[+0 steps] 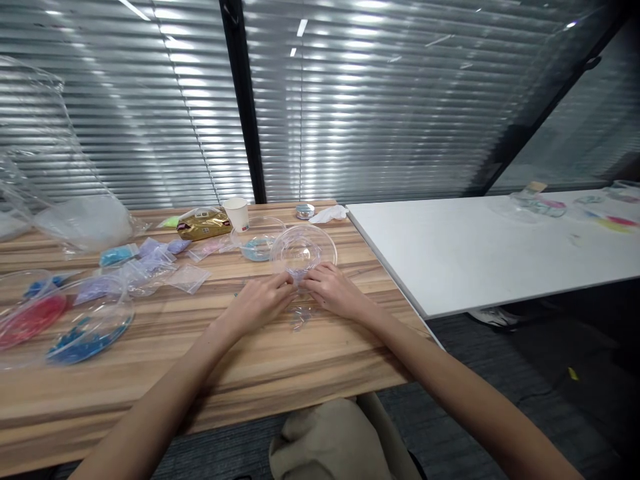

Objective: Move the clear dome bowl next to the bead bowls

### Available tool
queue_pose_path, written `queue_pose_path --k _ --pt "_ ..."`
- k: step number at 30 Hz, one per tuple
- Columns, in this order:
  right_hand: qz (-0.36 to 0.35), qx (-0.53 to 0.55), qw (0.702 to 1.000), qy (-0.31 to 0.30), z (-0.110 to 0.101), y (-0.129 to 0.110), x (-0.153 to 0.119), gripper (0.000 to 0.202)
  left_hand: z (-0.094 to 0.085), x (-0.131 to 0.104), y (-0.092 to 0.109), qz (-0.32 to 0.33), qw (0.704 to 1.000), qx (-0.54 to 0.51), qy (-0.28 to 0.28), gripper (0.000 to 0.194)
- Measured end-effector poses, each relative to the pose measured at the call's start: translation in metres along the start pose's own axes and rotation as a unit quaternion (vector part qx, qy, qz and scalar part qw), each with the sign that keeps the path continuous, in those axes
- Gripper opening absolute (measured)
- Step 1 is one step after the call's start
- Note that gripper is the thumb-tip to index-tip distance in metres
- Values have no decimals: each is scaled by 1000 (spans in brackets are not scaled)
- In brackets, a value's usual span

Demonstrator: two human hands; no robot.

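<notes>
My left hand (263, 300) and my right hand (333, 290) meet over the wooden table (200, 360), both pinching a small clear plastic bag (299, 279) between their fingertips. The bag holds pale purple bits, hard to make out. Just behind the hands stands an empty clear plastic bowl (303, 247). Another clear bowl with pale blue contents (257, 247) sits to its left.
Several small zip bags (150, 263) lie at the left, with clear bowls of blue beads (85, 340) and red beads (27, 320). A paper cup (237, 213), a gold packet (203, 225), a large plastic bag (75, 220) and a small tin (305, 211) stand behind. A white table (490, 247) adjoins at right.
</notes>
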State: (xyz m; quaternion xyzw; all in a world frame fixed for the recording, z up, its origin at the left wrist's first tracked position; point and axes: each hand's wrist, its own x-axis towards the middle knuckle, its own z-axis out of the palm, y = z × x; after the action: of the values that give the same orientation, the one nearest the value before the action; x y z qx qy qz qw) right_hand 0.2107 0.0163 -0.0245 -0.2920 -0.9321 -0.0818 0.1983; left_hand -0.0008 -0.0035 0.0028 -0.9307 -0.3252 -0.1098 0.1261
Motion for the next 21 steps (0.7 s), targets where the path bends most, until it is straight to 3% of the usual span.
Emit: queue_pose_path --k 21 --pt "8 4 1000 -15 -2 -1 1 18 3 0 -1 7 1000 -17 -5 24"
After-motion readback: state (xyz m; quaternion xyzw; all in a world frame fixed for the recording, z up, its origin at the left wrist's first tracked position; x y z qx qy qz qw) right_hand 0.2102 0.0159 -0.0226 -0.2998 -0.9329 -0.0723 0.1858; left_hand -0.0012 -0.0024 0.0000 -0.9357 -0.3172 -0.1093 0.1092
